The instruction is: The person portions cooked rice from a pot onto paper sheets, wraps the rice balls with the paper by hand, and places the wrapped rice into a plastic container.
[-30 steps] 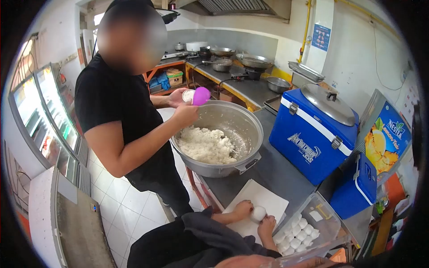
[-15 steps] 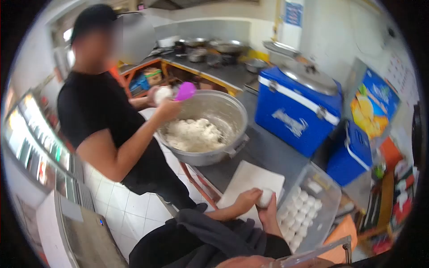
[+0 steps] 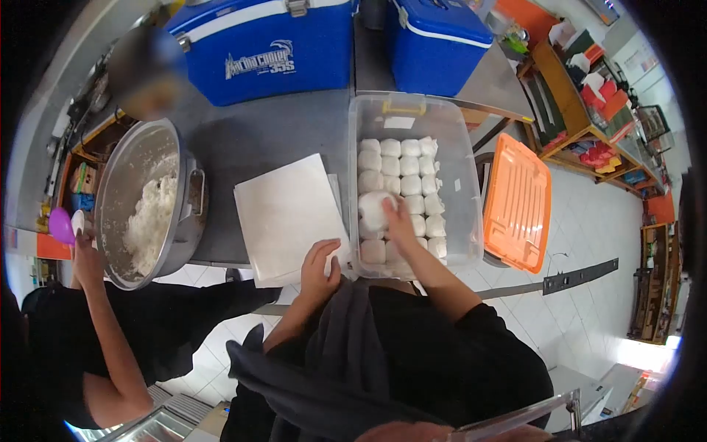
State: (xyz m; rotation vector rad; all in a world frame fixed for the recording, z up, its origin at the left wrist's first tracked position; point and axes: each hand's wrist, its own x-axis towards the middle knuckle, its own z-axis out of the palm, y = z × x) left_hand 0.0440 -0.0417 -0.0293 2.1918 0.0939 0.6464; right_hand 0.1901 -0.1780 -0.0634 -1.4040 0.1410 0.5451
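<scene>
My right hand [image 3: 400, 227] holds a round white paper-wrapped bundle [image 3: 376, 209] over the left part of a clear plastic bin [image 3: 460, 184]. Rows of similar white bundles [image 3: 410, 165] fill much of the bin; the held one hides some of them. My left hand [image 3: 319, 272] is open and empty, its fingers apart, at the lower right corner of a stack of white paper sheets [image 3: 287, 214]. The stack lies on the dark metal table [image 3: 309, 125], just left of the bin.
At the left, a co-worker's hand [image 3: 88, 259] holds a purple scoop [image 3: 62, 225] beside a large metal pot [image 3: 193, 221] of rice [image 3: 155, 214]. Blue coolers [image 3: 287, 59] stand behind the paper and bin. An orange lid [image 3: 519, 202] is right of the bin.
The view has turned right and down toward the bin. My right hand has carried the wrapped bundle from the paper to above the bin; my left hand has let go of it and opened.
</scene>
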